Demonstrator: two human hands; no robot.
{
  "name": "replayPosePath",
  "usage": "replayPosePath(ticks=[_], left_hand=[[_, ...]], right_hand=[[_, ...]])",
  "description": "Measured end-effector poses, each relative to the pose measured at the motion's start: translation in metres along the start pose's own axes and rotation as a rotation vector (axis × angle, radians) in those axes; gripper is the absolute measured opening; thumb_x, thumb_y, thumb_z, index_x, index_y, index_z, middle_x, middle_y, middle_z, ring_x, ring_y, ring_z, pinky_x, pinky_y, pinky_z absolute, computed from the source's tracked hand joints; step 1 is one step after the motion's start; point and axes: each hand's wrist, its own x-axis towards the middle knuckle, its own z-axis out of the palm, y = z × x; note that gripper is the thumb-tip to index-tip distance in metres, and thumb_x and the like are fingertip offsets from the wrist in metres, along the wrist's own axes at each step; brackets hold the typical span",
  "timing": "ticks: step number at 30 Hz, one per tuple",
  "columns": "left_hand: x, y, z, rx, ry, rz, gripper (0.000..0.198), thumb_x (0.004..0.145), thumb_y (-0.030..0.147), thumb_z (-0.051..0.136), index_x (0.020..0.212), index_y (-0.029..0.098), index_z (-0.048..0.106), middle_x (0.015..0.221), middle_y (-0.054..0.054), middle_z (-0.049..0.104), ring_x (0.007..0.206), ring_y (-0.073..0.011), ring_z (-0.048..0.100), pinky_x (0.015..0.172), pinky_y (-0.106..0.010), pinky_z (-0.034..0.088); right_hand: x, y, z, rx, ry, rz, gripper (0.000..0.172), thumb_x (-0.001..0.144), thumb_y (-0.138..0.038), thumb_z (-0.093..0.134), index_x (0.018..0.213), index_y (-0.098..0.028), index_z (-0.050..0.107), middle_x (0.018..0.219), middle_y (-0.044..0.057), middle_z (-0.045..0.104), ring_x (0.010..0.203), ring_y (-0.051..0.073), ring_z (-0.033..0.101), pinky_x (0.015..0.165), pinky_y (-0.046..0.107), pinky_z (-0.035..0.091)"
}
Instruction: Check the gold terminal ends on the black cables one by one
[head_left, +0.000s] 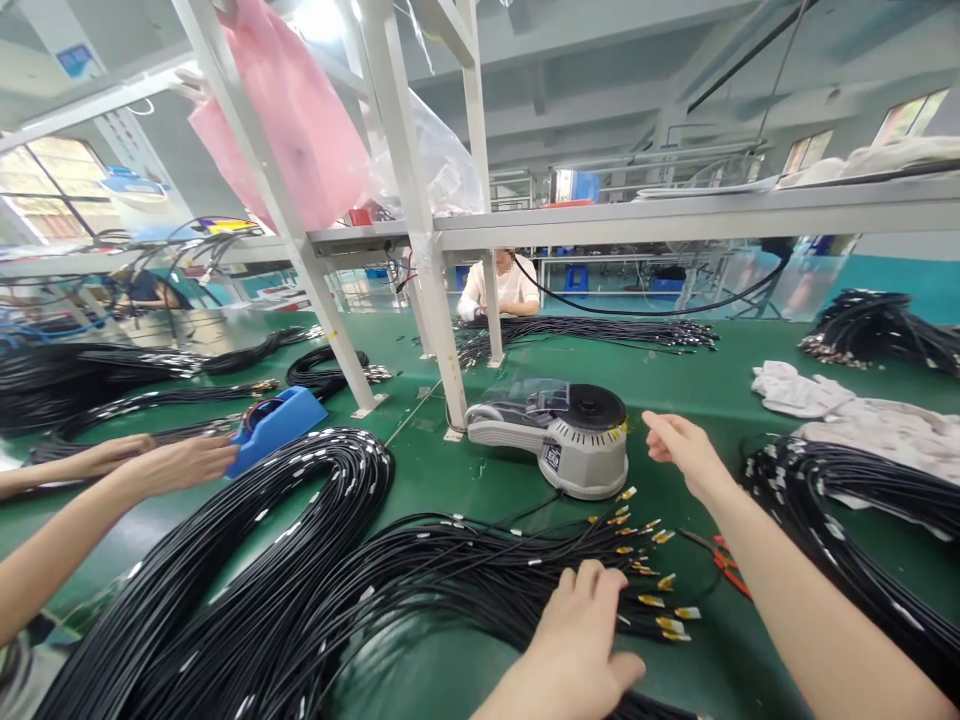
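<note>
My left hand (574,630) is over a bundle of black cables (465,560), its fingers slightly bent and its thumb apart. The cable ends (652,600) carry yellowish and white tips and fan out beyond that hand. My right hand (682,455) is raised just right of a grey tape dispenser (589,455) with a black round top. Thumb and forefinger of the right hand are pinched together; whether something small is between them is too fine to see. Red-handled pliers or cutters (727,565) lie beneath my right forearm, partly hidden by it.
At left, another person's hands (180,465) are by a blue tape holder (274,425). Large coiled cable bundles (300,500) lie left and right (840,490). White gloves (802,390) rest at right. White shelf posts (435,330) rise from the green table. A person (502,285) sits opposite.
</note>
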Motion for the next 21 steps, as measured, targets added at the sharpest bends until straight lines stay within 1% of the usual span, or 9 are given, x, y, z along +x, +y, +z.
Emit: replayPosePath(ticks=[2, 5, 7, 9, 13, 16, 19, 21], left_hand=[[-0.002, 0.003, 0.001, 0.057, -0.072, -0.007, 0.051, 0.058, 0.021, 0.066, 0.106, 0.02, 0.053, 0.111, -0.012, 0.048, 0.095, -0.0296, 0.043, 0.082, -0.041, 0.034], [-0.005, 0.006, 0.001, 0.118, -0.118, -0.023, 0.03, 0.063, 0.023, 0.064, 0.091, 0.019, 0.057, 0.098, -0.01, 0.052, 0.092, -0.0292, 0.043, 0.079, -0.043, 0.035], [-0.005, 0.004, 0.002, 0.18, -0.149, 0.023, 0.017, 0.066, 0.026, 0.065, 0.08, 0.019, 0.058, 0.087, -0.008, 0.055, 0.089, -0.0297, 0.045, 0.076, -0.045, 0.035], [-0.006, 0.002, 0.006, 0.252, -0.16, 0.102, 0.014, 0.066, 0.029, 0.066, 0.075, 0.02, 0.059, 0.081, -0.007, 0.057, 0.086, -0.0297, 0.047, 0.073, -0.045, 0.036], [-0.008, -0.003, 0.017, 0.35, -0.149, 0.285, 0.014, 0.069, 0.03, 0.065, 0.078, 0.021, 0.061, 0.077, -0.008, 0.058, 0.079, -0.027, 0.05, 0.068, -0.038, 0.037], [-0.011, -0.005, 0.024, 0.372, -0.146, 0.377, 0.014, 0.072, 0.033, 0.063, 0.078, 0.021, 0.061, 0.075, -0.008, 0.058, 0.075, -0.0251, 0.052, 0.065, -0.033, 0.038], [-0.011, -0.004, 0.029, 0.316, -0.16, 0.385, 0.009, 0.073, 0.03, 0.062, 0.076, 0.021, 0.059, 0.074, -0.006, 0.057, 0.072, -0.0228, 0.051, 0.065, -0.031, 0.037], [-0.008, -0.002, 0.029, 0.218, -0.195, 0.331, 0.004, 0.072, 0.024, 0.061, 0.074, 0.022, 0.058, 0.074, -0.004, 0.056, 0.073, -0.0208, 0.05, 0.066, -0.03, 0.036]], right_hand=[[0.012, -0.001, 0.004, -0.037, -0.017, 0.039, 0.034, 0.065, -0.046, 0.066, 0.063, -0.013, 0.062, 0.051, 0.003, 0.056, 0.041, 0.012, 0.05, 0.04, 0.025, 0.041], [0.021, -0.006, 0.011, -0.061, -0.039, 0.046, 0.024, 0.062, -0.034, 0.069, 0.054, -0.013, 0.061, 0.047, 0.003, 0.056, 0.038, 0.011, 0.049, 0.039, 0.025, 0.039], [0.023, -0.01, 0.015, -0.064, -0.029, 0.02, 0.018, 0.059, -0.025, 0.069, 0.049, -0.014, 0.059, 0.044, 0.002, 0.055, 0.038, 0.011, 0.048, 0.04, 0.025, 0.038], [0.02, -0.015, 0.015, -0.062, 0.005, -0.025, 0.016, 0.058, -0.019, 0.068, 0.046, -0.015, 0.058, 0.04, -0.001, 0.052, 0.038, 0.011, 0.046, 0.041, 0.025, 0.037], [0.001, -0.032, 0.006, -0.022, 0.091, -0.129, 0.013, 0.063, -0.019, 0.062, 0.052, -0.017, 0.057, 0.04, -0.004, 0.049, 0.04, 0.01, 0.042, 0.044, 0.025, 0.034], [-0.021, -0.044, -0.005, 0.022, 0.098, -0.175, 0.012, 0.069, -0.024, 0.059, 0.059, -0.018, 0.058, 0.047, -0.004, 0.051, 0.046, 0.01, 0.045, 0.052, 0.025, 0.037], [-0.046, -0.05, -0.014, 0.114, 0.016, -0.197, 0.011, 0.071, -0.025, 0.06, 0.063, -0.018, 0.058, 0.052, -0.003, 0.052, 0.051, 0.011, 0.048, 0.056, 0.026, 0.04], [-0.061, -0.049, -0.016, 0.198, -0.056, -0.195, 0.008, 0.071, -0.026, 0.061, 0.069, -0.018, 0.059, 0.052, -0.003, 0.051, 0.05, 0.011, 0.047, 0.056, 0.026, 0.04]])
